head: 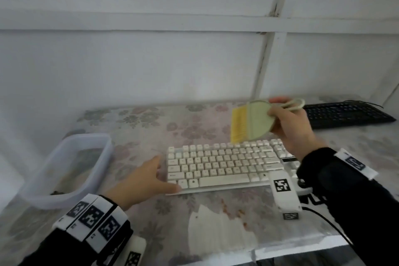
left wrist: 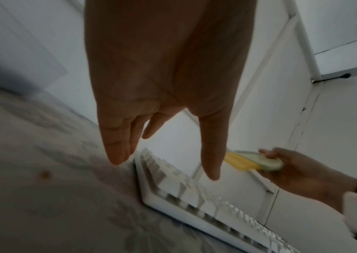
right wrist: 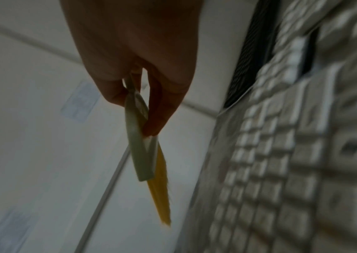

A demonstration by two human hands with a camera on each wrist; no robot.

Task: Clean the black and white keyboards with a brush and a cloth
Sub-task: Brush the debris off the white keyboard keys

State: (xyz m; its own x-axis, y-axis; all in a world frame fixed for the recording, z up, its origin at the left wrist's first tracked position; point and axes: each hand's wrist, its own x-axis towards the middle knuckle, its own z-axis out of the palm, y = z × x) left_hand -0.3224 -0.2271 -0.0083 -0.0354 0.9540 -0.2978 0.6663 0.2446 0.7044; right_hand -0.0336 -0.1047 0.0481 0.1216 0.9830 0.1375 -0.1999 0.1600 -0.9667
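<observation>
Above the white keyboard [head: 224,166], your right hand [head: 289,127] grips the brush [head: 250,123]; your left hand [head: 142,181], fingers relaxed, rests at its left edge.

We note the right forearm [head: 336,179] covers the right end of the white keyboard [head: 224,166]. The black keyboard [head: 345,114] lies partly behind the right hand [head: 291,127]. Contents of the plastic tub [head: 64,168] are indistinct.

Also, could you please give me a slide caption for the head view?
Right hand holds a yellow-bristled brush above the white keyboard; left hand steadies its left edge.
</observation>
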